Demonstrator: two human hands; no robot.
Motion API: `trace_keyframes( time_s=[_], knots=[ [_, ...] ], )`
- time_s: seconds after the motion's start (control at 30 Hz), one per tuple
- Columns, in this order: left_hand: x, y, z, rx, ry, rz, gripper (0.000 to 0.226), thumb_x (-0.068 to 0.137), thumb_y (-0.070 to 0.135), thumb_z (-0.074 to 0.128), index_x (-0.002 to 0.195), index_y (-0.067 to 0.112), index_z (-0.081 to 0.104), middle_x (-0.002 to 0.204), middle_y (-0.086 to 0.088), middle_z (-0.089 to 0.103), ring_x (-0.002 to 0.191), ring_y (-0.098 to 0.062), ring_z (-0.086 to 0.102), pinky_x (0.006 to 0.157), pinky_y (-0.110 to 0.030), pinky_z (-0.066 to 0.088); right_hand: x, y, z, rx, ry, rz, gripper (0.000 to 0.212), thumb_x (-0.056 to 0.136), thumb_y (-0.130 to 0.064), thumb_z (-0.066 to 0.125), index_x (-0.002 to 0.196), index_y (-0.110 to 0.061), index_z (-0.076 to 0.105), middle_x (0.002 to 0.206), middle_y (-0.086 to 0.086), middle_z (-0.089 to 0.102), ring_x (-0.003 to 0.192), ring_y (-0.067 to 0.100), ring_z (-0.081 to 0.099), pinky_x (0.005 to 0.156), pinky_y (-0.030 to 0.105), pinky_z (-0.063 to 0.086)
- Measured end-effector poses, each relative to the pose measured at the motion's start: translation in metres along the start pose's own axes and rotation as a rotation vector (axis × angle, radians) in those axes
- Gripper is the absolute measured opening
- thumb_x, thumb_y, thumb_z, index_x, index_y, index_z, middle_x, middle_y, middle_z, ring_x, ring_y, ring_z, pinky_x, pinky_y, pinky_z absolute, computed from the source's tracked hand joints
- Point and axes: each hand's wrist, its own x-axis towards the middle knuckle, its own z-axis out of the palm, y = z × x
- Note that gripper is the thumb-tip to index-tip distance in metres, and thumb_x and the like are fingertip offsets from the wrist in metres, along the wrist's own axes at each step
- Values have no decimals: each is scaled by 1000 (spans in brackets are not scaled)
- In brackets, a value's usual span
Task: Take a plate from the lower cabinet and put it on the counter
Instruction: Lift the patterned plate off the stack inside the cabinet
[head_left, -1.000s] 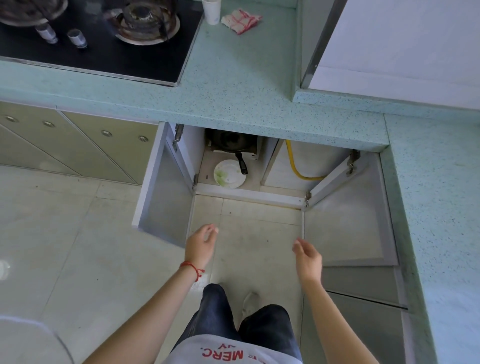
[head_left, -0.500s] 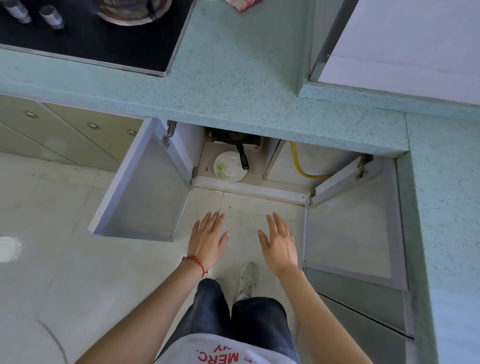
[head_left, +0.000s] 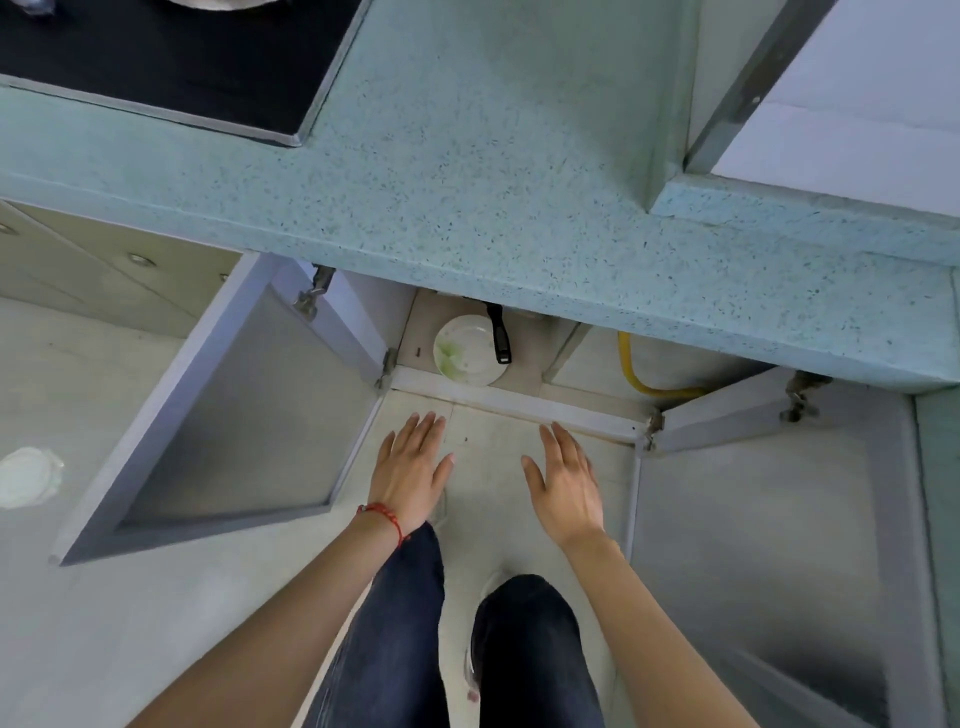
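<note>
Reach step, nothing picked up yet: left hand w/ fingers flat & released, empty, just short of the cabinet sill, left door swung open beside it. White plate lies on the cabinet floor just beyond the left fingertips, a black pan handle touching its far-right rim. Right hand likewise spread, empty; next calls for both going lower & in under the counter, pinching the rim clear of that handle.

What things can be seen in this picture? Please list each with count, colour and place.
plate: 1, white with green marks, cabinet floor
pan handle: 1, black, over plate's right edge
hose: 1, yellow, cabinet right part
doors: 2, grey, both open
counter: 1, speckled teal, above cabinet
hob: 1, black, counter top left
bracelet: 1, red, left wrist
left hand: open, empty, before cabinet
right hand: open, empty, before cabinet
</note>
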Motion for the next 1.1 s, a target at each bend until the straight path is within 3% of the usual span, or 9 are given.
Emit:
trace_keyframes(
  time_s=[0.47,0.8,1.1],
  knots=[
    [172,-90,90,-36,138,47,53,95,37,31,141,12,25,150,-10,31,141,-25,20,117,-43,18,170,48,112,13,86,-30,51,96,-36,36,141,-12,27,152,9,27,140,22,22,114,34,17],
    [277,-145,173,8,197,99,53,95,39,30,142,14,22,153,-6,26,142,-22,15,116,-37,11,274,106,207,120,146,-48,50,96,-31,40,139,-8,31,149,14,31,138,27,27,113,37,25],
    [328,-174,253,-133,271,37,52,96,35,32,141,12,24,152,-9,27,142,-23,15,116,-36,13,343,152,279,218,213,-80,50,95,-27,43,138,-4,32,146,17,36,134,30,33,110,38,29]
  ],
)
